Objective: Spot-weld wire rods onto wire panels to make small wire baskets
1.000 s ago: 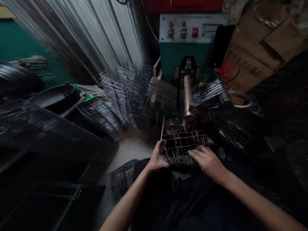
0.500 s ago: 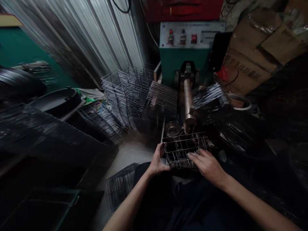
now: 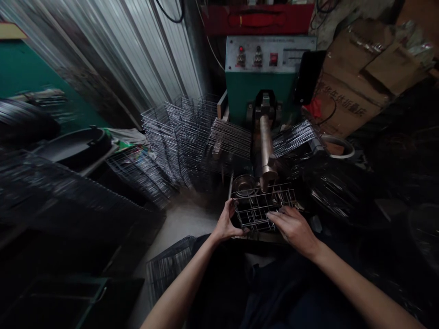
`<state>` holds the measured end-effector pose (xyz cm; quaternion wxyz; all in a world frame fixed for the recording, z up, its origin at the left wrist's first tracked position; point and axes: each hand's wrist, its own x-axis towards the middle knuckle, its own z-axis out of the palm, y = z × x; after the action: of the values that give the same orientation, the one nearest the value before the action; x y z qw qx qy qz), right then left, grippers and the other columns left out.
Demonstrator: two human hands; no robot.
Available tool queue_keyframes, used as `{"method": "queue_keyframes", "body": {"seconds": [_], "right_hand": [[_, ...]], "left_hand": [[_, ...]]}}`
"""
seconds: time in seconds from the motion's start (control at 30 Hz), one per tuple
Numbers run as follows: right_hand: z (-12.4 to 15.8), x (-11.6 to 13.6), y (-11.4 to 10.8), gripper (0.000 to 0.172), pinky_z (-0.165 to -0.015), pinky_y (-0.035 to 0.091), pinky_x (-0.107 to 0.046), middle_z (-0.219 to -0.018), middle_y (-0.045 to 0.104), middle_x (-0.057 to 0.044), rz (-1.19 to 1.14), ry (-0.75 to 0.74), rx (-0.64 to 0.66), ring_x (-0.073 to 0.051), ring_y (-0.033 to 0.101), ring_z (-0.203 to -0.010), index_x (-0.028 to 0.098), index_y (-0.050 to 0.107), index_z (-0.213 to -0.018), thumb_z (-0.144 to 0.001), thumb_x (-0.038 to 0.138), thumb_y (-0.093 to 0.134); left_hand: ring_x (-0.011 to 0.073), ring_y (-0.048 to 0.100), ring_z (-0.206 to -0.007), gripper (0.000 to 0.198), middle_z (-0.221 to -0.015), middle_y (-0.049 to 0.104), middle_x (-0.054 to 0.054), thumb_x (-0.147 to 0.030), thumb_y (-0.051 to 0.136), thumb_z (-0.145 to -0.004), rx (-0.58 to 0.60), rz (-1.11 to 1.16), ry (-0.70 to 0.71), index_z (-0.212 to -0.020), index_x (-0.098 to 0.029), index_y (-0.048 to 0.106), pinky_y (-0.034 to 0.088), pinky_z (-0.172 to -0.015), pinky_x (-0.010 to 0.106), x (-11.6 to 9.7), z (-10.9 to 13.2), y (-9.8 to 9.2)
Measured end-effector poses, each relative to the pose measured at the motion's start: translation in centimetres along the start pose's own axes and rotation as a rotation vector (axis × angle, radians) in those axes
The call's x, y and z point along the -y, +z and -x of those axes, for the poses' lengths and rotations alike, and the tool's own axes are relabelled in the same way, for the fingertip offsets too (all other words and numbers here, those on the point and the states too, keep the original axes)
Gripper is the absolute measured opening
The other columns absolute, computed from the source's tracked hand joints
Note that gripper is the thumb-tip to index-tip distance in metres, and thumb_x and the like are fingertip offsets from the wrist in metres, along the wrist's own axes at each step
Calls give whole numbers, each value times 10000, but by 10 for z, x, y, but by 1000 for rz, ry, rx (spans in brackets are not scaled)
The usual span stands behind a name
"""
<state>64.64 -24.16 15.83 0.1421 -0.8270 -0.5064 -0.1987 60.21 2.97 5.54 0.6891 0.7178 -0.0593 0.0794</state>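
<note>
A wire grid basket point(image 3: 255, 212) of thin metal rods lies between my hands, under the tip of the machine's metal arm point(image 3: 266, 151). My left hand point(image 3: 227, 223) grips its left end, thumb along the near edge and fingers at the far side. My right hand point(image 3: 291, 227) is closed on the near right part, fingertips pressed on the wires. Just beyond the basket sits a round metal electrode cup point(image 3: 245, 183), partly covered by the grid. Whether the arm's tip touches the wires I cannot tell.
The green machine point(image 3: 240, 89) with its switch panel point(image 3: 288, 55) stands ahead. Stacked wire grids point(image 3: 168, 141) rise to its left, and a bundle of thin rods point(image 3: 295, 137) lies right. A cardboard box point(image 3: 353, 100) leans behind. More wire panels point(image 3: 169, 265) sit by my left arm.
The basket and both hands have shifted slightly away from me, so the grid's far edge now overlaps the round cup more. Both hands keep their hold. The camera view has moved a little.
</note>
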Motion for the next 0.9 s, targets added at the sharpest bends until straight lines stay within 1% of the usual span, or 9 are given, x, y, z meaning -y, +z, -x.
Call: {"method": "queue_keyframes", "body": {"seconds": [0.13, 0.23, 0.33, 0.43, 0.57, 0.67, 0.77, 0.83, 0.9], "right_hand": [[-6, -5, 1, 302, -830, 489, -372, -1131, 741, -64, 23, 9, -25, -239, 617, -984, 153, 671, -1211, -960, 73, 523], [-8, -7, 2, 293, -851, 484, -365, -1122, 736, -63, -2, 11, -29, -232, 608, -990, 167, 664, -1206, -971, 85, 511], [-11, -8, 3, 225, -859, 478, -348, -1038, 721, -78, -48, 52, -22, -219, 589, -939, 157, 672, -1137, -977, 110, 522], [-19, -11, 6, 182, -817, 467, -332, -932, 677, -75, -43, 112, -11, -214, 557, -874, 165, 678, -1012, -975, 101, 512], [-35, -20, 9, 174, -789, 460, -322, -861, 629, -69, -45, 132, -42, -218, 528, -861, 180, 665, -938, -994, 157, 501], [-40, -25, 10, 172, -795, 458, -315, -855, 617, -72, -29, 152, -77, -217, 523, -868, 183, 659, -898, -999, 214, 523], [-42, -30, 11, 203, -780, 455, -320, -829, 607, -77, 48, 188, -104, -220, 509, -825, 174, 651, -837, -985, 283, 565], [-45, -36, 12, 193, -770, 455, -326, -824, 607, -77, 83, 203, -108, -223, 504, -804, 169, 651, -837, -976, 281, 578], [-49, -41, 13, 137, -775, 460, -329, -846, 611, -78, 80, 224, -85, -230, 508, -823, 163, 653, -875, -968, 233, 579]], "left_hand": [[363, 377, -1423, 1212, -1466, 395, 170, -398, 942, -460, 1, -26, 5, -1418, -247, 217, 246, -1216, 550, -1, -7, -1], [357, 400, -1411, 1211, -1456, 415, 170, -438, 927, -484, 2, -57, -12, -1440, -234, 212, 264, -1211, 548, 0, -8, 0], [357, 414, -1402, 1200, -1447, 433, 170, -451, 924, -478, -14, -71, -17, -1437, -228, 238, 282, -1202, 546, 0, -10, -1], [350, 459, -1367, 1139, -1417, 474, 167, -428, 919, -494, -14, -66, -8, -1411, -212, 277, 316, -1185, 541, -5, -21, -5], [339, 493, -1341, 1072, -1408, 493, 170, -372, 907, -530, -9, -29, 18, -1395, -203, 298, 328, -1178, 543, -12, -38, -10], [340, 498, -1339, 1057, -1409, 492, 175, -346, 908, -534, -6, -17, 4, -1387, -204, 300, 329, -1175, 555, -12, -42, -12], [346, 496, -1339, 1065, -1407, 496, 175, -331, 921, -512, -47, -29, -14, -1377, -201, 312, 321, -1179, 562, -9, -45, -13], [351, 485, -1349, 1072, -1424, 485, 179, -324, 929, -498, -63, -14, -12, -1373, -198, 323, 311, -1185, 560, -8, -51, -15], [353, 478, -1357, 1067, -1445, 471, 185, -323, 932, -499, -57, 19, -10, -1371, -197, 331, 314, -1184, 556, -7, -60, -17]]}}
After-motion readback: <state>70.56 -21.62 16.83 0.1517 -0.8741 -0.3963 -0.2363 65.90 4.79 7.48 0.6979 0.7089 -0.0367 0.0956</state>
